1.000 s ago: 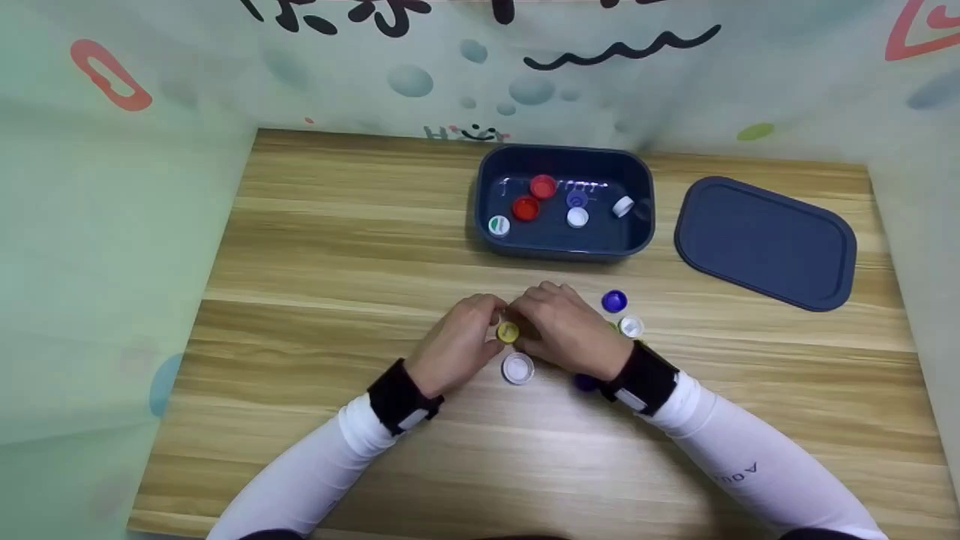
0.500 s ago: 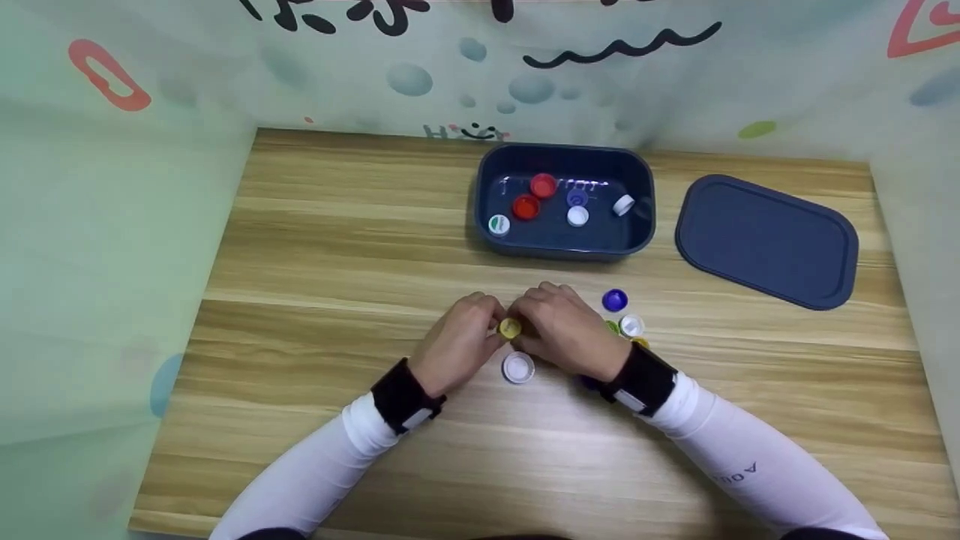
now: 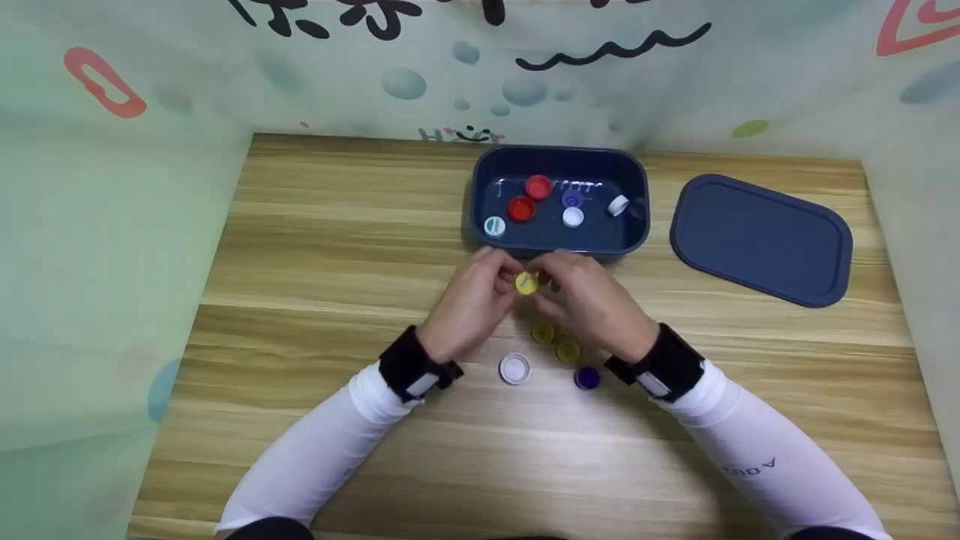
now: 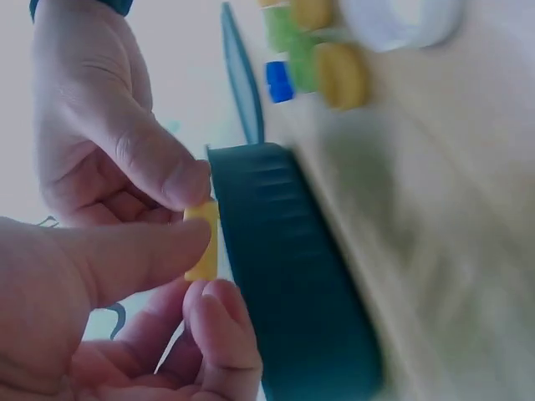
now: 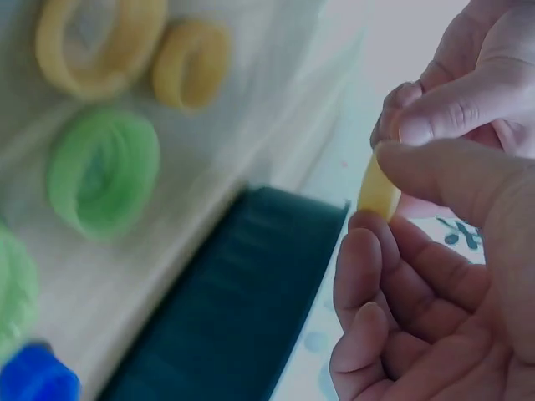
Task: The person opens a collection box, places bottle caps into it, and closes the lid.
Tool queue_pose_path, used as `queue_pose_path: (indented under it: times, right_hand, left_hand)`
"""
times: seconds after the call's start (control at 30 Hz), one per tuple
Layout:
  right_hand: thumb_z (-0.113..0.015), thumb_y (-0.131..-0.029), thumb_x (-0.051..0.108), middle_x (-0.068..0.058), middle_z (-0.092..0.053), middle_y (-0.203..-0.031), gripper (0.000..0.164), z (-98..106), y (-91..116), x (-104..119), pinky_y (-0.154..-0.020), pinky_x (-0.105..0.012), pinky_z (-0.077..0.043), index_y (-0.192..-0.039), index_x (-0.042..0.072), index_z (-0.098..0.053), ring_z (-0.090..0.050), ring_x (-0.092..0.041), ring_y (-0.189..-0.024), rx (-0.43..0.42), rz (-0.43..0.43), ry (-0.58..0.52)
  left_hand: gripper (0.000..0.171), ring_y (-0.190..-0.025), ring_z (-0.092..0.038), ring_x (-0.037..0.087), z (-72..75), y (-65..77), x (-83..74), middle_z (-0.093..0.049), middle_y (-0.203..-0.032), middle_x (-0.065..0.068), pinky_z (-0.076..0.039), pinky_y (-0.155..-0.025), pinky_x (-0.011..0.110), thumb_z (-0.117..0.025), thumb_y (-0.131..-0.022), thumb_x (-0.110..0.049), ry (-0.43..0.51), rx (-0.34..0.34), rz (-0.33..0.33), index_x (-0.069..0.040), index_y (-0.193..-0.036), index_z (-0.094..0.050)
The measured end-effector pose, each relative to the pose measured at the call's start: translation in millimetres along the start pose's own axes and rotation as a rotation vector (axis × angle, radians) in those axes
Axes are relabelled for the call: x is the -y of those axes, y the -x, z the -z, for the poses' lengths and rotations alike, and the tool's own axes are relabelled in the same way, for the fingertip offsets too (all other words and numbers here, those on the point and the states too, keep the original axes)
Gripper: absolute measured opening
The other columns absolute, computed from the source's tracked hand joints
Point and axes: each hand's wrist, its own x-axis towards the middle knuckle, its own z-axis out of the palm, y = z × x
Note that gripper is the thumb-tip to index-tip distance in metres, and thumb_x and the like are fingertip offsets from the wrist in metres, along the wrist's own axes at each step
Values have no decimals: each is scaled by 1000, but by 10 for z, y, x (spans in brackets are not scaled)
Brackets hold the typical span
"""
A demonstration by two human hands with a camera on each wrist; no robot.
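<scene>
Both hands hold one small yellow bottle cap (image 3: 526, 283) just in front of the dark blue container, raised off the table. My left hand (image 3: 469, 304) pinches it between thumb and fingers from the left. From the right, my right hand (image 3: 596, 307) grips the same cap with thumb and index finger. The right wrist view shows the cap's thin yellow edge (image 5: 379, 192) between the fingertips. Below the hands lie a white cap (image 3: 515, 369), two yellow caps (image 3: 568, 351) and a dark purple cap (image 3: 587, 378). Green caps (image 5: 104, 174) and a blue cap (image 5: 38, 376) are hidden under my right hand in the head view.
The dark blue container (image 3: 540, 235) stands at the back with red caps (image 3: 538, 187), white caps (image 3: 573, 217), a purple cap (image 3: 572, 198) and a white-and-green cap (image 3: 494, 226) inside. Its flat lid (image 3: 761, 240) lies to the right. A printed cloth (image 3: 337, 97) hangs behind the table.
Both hands have lifted the yellow cap and moved it forward, toward the container. The yellow caps formerly under my right hand are now visible, while the blue cap is covered in the head view.
</scene>
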Motion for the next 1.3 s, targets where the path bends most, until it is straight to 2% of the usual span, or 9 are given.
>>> queue_pose_path:
  times: [0.13, 0.33, 0.53, 0.63, 0.77, 0.9, 1.0, 1.13, 1.3]
  right_hand:
    - [-78, -94, 4, -12, -71, -104, 23, 92, -80, -62, -79, -37, -59, -116, 0, -73, -67, -26, -91, -88, -37, -56]
    - [-77, -95, 4, -15, -69, -105, 26, 211, -238, -183, -80, -40, -58, -119, -3, -71, -67, -30, -93, -188, -111, -78]
    - [-73, -98, 8, -16, -69, -114, 31, 265, -394, -340, -87, -43, -56, -127, -1, -70, -66, -29, -100, -185, -235, -50]
    - [-71, -99, 9, -16, -70, -119, 35, 269, -438, -419, -91, -43, -55, -132, -1, -68, -65, -28, -103, -171, -274, -47]
    - [-69, -101, 11, -19, -69, -130, 45, 282, -454, -490, -102, -48, -52, -144, -1, -61, -64, -32, -117, -146, -308, -51]
    - [-67, -101, 12, -24, -65, -139, 57, 302, -419, -517, -112, -51, -46, -154, -2, -50, -61, -36, -129, -142, -294, -59]
    - [-68, -100, 11, -23, -63, -141, 56, 322, -352, -493, -114, -51, -44, -152, -2, -51, -59, -35, -130, -158, -252, -68]
    - [-70, -99, 11, -20, -64, -140, 52, 352, -221, -416, -113, -50, -44, -147, -2, -57, -59, -33, -129, -177, -187, -50]
    - [-74, -98, 12, -18, -68, -131, 47, 354, -45, -323, -107, -51, -47, -141, -2, -63, -61, -33, -120, -192, -108, 4]
  left_hand:
    - [24, -97, -63, 21, 22, -201, -77, -65, -107, 11, -54, -85, 27, -72, -93, 6, 43, -38, 25, 2, -116, -69]
    - [28, -101, -66, 19, 22, -513, -142, -65, -115, 12, -55, -87, 22, -70, -97, 5, 178, -59, 89, 2, -125, -66]
    - [33, -106, -69, 18, -23, -728, -123, -66, -126, 13, -55, -91, 22, -68, -99, 5, 250, -72, 119, 2, -131, -61]
    - [36, -112, -68, 18, -50, -811, -109, -64, -131, 13, -54, -94, 22, -68, -100, 5, 262, -61, 140, 1, -135, -59]
    - [43, -123, -66, 24, -74, -892, -79, -61, -141, 16, -53, -99, 23, -68, -100, 3, 254, -58, 149, 1, -141, -55]
    - [50, -130, -59, 28, -65, -894, -45, -58, -145, 17, -48, -105, 26, -70, -98, 1, 181, -110, 98, 1, -145, -53]
    - [53, -131, -56, 28, -49, -841, -28, -55, -145, 16, -47, -106, 28, -71, -97, 2, 153, -162, 46, 0, -146, -52]
    - [54, -130, -54, 23, -32, -712, -33, -51, -147, 14, -51, -104, 32, -72, -96, 3, 152, -190, -8, 0, -146, -53]
    - [55, -130, -51, 23, -33, -482, -51, -50, -147, 14, -52, -101, 35, -75, -95, -1, 111, -171, -51, 0, -146, -54]
